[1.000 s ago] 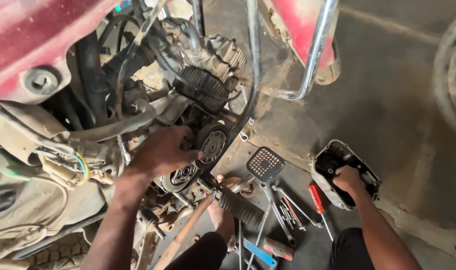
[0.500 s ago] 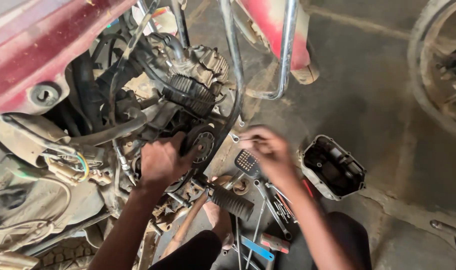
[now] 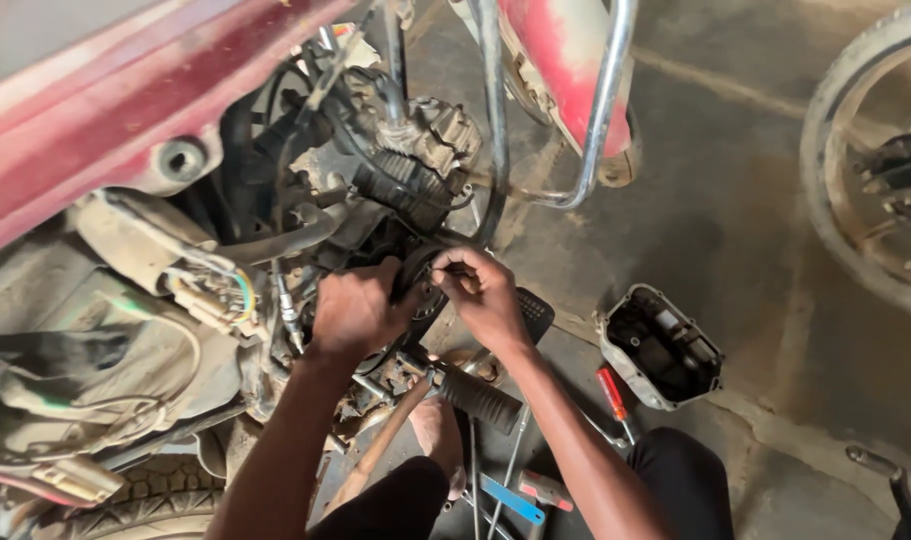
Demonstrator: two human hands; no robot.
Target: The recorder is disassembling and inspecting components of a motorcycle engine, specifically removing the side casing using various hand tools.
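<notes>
Concrete floor lies under a red motorcycle whose round engine part sits between the left hand, fingers curled against it, and the right hand, pinching a small piece at its rim.

A repair workshop: stripped red motorcycle, loose wheel, screwdrivers on concrete floor
</notes>
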